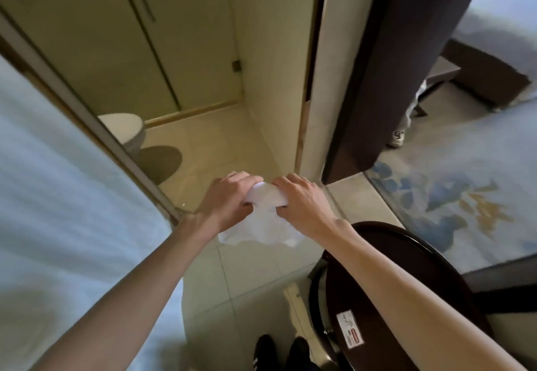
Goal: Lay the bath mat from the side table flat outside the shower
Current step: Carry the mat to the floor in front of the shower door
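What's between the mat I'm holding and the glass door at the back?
Between bath mat and glass door, only bare floor tiles, in the head view; the toilet sits off left.

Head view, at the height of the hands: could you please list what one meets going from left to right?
Frosted panel → left hand → bath mat → right hand → patterned carpet.

L grip [229, 199], R grip [302, 199]: both clenched, adjacent.
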Action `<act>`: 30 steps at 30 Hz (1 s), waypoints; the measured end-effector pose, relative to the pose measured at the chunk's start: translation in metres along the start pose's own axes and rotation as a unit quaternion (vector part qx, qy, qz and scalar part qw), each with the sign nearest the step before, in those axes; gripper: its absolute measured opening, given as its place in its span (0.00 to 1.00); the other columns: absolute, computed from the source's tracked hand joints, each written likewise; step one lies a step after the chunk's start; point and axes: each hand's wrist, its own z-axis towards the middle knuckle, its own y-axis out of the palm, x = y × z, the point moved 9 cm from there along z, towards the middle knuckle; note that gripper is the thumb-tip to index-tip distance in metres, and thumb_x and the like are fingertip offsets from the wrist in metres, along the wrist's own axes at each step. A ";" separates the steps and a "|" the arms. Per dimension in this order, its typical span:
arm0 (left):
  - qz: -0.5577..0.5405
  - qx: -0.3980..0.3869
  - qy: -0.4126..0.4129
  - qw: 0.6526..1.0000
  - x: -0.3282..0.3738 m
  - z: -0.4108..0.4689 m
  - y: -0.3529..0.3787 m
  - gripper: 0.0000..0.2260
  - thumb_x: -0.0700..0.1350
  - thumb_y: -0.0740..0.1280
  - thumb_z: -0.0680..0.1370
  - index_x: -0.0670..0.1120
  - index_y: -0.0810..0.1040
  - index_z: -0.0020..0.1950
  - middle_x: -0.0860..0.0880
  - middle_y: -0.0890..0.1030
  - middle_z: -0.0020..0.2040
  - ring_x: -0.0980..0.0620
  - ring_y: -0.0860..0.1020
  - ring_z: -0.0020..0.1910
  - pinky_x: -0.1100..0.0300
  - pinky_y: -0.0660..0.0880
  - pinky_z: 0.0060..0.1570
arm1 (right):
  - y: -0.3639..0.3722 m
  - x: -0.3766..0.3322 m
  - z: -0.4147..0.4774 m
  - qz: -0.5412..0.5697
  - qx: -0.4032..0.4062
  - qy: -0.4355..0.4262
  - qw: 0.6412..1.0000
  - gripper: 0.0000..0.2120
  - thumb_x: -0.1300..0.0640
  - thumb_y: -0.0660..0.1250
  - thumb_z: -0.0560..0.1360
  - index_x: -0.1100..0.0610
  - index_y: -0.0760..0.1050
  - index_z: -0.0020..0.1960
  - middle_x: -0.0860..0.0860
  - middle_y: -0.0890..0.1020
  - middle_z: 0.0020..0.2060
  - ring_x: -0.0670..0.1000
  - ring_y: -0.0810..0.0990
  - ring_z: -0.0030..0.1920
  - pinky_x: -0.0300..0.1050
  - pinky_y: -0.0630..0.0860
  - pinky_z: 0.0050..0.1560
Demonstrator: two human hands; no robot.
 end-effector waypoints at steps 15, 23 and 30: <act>-0.015 0.013 -0.073 0.997 -0.092 -0.030 -0.026 0.24 0.40 0.64 0.70 0.52 0.71 0.66 0.51 0.76 0.61 0.49 0.71 0.62 0.50 0.69 0.57 | 0.039 -0.079 0.056 -0.010 -0.041 -0.066 0.997 0.21 0.56 0.71 0.67 0.50 0.72 0.59 0.49 0.77 0.51 0.53 0.75 0.52 0.46 0.71 0.50; -0.008 0.032 -0.088 0.996 -0.124 -0.001 -0.040 0.25 0.41 0.65 0.70 0.53 0.71 0.67 0.52 0.75 0.62 0.49 0.70 0.63 0.51 0.67 0.58 | 0.040 -0.089 0.105 -0.016 -0.037 -0.085 0.996 0.22 0.57 0.71 0.68 0.50 0.72 0.61 0.49 0.77 0.52 0.53 0.75 0.53 0.43 0.67 0.47; -0.009 0.034 -0.110 0.993 -0.160 0.051 -0.040 0.25 0.41 0.66 0.70 0.52 0.71 0.67 0.52 0.75 0.62 0.48 0.72 0.62 0.49 0.70 0.58 | 0.053 -0.078 0.174 -0.003 -0.058 -0.104 0.993 0.22 0.57 0.71 0.67 0.50 0.73 0.61 0.48 0.77 0.54 0.53 0.75 0.54 0.43 0.67 0.48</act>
